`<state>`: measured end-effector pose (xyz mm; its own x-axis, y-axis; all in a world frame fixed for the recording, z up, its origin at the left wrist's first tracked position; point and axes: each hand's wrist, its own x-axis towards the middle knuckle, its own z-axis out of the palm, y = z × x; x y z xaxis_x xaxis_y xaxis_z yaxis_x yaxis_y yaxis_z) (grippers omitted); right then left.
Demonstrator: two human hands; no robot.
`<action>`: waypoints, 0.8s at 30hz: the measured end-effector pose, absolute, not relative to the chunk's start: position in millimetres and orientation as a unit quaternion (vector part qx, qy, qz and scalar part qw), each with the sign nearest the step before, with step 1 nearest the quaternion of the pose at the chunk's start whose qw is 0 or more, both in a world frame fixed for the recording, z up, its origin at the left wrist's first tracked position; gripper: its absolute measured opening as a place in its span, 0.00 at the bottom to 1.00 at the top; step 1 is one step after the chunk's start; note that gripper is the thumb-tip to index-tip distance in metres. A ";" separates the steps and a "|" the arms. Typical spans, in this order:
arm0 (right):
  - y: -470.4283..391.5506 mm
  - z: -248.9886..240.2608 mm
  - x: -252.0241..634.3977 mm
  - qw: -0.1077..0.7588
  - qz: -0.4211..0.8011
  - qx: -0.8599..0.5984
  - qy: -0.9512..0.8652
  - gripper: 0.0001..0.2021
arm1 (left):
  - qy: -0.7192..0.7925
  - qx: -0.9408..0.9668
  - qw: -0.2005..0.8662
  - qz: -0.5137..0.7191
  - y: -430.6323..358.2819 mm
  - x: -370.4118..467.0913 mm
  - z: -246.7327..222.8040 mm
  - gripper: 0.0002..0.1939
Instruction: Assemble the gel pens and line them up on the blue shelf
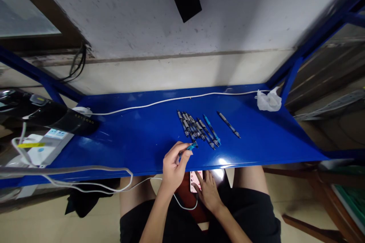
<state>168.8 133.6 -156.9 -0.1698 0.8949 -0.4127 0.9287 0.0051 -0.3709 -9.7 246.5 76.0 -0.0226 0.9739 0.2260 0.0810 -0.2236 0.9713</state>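
Note:
Over the front edge of the blue table (pixel 137 152), my left hand (pixel 173 167) pinches a blue pen (pixel 193 145) between thumb and fingertips; most of its barrel is hidden by the hand. Just beyond lies a loose cluster of several grey-and-black pens (pixel 190 123), with another blue pen (pixel 210 125) at its right side. A single grey pen (pixel 229 124) lies apart to the right. Below the table edge, my right hand (pixel 210 193) is spread over a lit phone (pixel 195 181), fingers extended at its screen. The phone sits between my thighs.
A black cylindrical bottle (pixel 65 117) and a white power strip (pixel 51 146) occupy the left end. White cable (pixel 159 101) crosses the table's back, and more cable (pixel 119 190) loops over the front left edge. A crumpled white plastic bag (pixel 268 100) lies at the right rear.

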 end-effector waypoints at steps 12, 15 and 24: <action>113.9 -168.7 181.4 0.032 -0.278 0.661 0.696 0.40 | 0.446 0.419 0.556 0.562 247.7 -6.8 69.6 0.19; 114.6 -159.3 180.0 0.053 -0.282 0.651 0.703 0.37 | 0.451 0.412 0.558 0.562 247.7 -6.7 72.1 0.20; 110.2 -140.5 183.3 0.037 -0.321 0.610 0.723 0.30 | 0.466 0.429 0.556 0.539 248.4 -7.6 73.1 0.17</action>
